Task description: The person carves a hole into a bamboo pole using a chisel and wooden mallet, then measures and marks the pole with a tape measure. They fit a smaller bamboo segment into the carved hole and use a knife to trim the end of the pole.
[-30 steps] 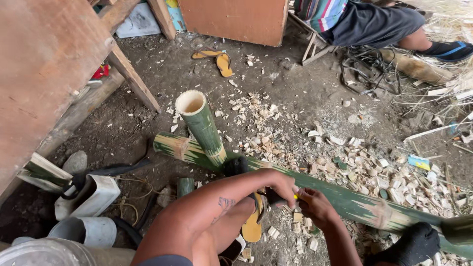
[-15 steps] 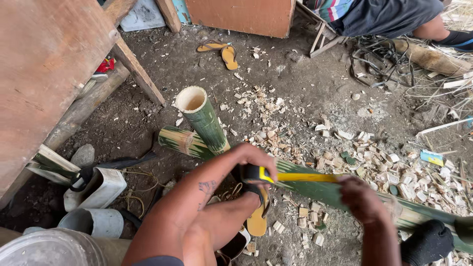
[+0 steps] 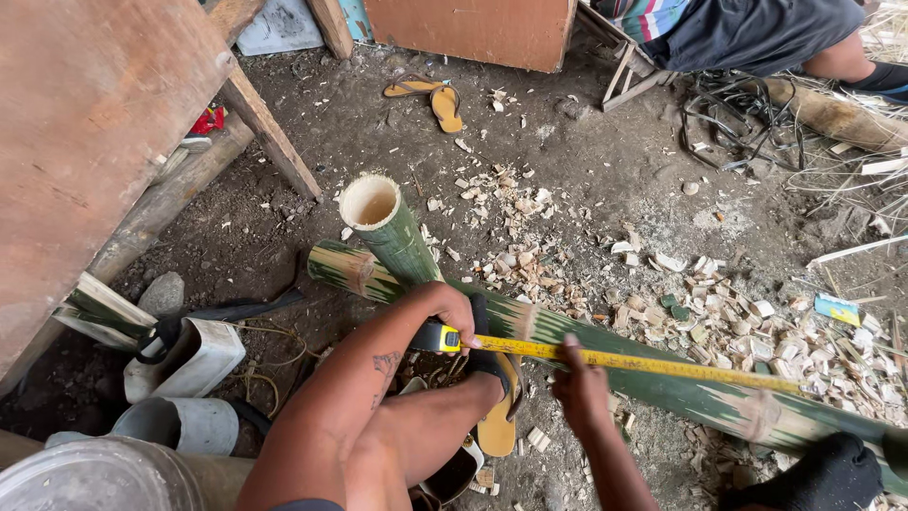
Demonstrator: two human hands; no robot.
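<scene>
Left hand (image 3: 445, 317) grips tape measure (image 3: 440, 338) — right hand (image 3: 579, 383) pinches its blade onto bamboo (image 3: 605, 364).

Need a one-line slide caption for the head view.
Left hand holds a tape measure on a green bamboo pole; right hand presses the yellow tape.

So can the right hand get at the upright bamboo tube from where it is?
Probably not easily: the right hand presses the tape measure on the long bamboo pole, and the left hand sits between it and the upright bamboo tube.
</scene>
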